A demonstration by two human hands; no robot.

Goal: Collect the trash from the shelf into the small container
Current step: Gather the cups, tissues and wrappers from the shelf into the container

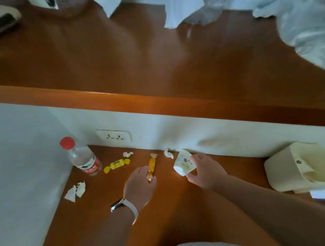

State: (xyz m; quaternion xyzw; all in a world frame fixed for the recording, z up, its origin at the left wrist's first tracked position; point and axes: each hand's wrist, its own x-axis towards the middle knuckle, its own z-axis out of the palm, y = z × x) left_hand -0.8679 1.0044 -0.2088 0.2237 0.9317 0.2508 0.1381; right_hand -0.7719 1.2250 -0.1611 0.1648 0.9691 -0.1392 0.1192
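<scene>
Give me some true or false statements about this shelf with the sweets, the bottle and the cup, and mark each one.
1. The bottle has a red cap. True.
2. The right hand holds the small cup. True.
3. The watch is on the right wrist. False: it is on the left wrist.
4. The yellow candy lies inside the small cup. False: it lies on the shelf beside the bottle.
5. The left hand is at the near end of the orange candy. True.
</scene>
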